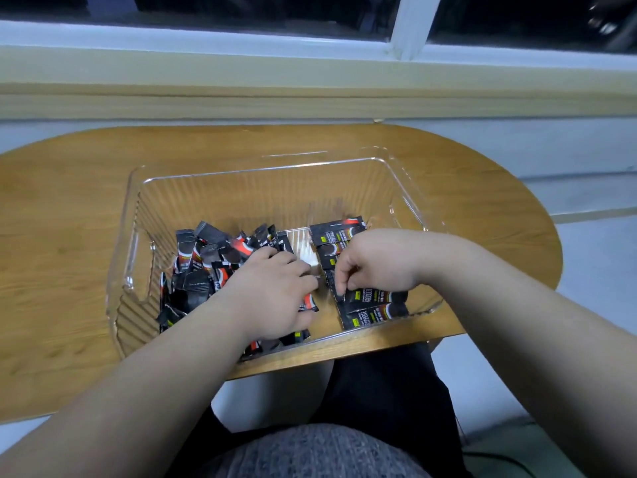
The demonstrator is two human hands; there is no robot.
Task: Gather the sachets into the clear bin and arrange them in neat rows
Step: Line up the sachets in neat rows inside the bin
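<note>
A clear ribbed plastic bin (193, 188) stands on the wooden table. Inside it, on the left, lies a loose heap of black, red-marked sachets (200, 267). On the right, several sachets (339, 232) lie flat side by side in a row. My left hand (272, 298) is down in the heap, its fingers curled round a sachet (308, 303) whose end sticks out. My right hand (372, 263) hovers over the row, and its fingertips pinch the left end of a flat sachet (375, 296) near the bin's front wall.
The oval wooden table (69, 236) has its front edge close to my lap. A wooden sill and a window frame (310, 98) run behind it. A bare strip of bin floor (300, 243) separates the heap from the row.
</note>
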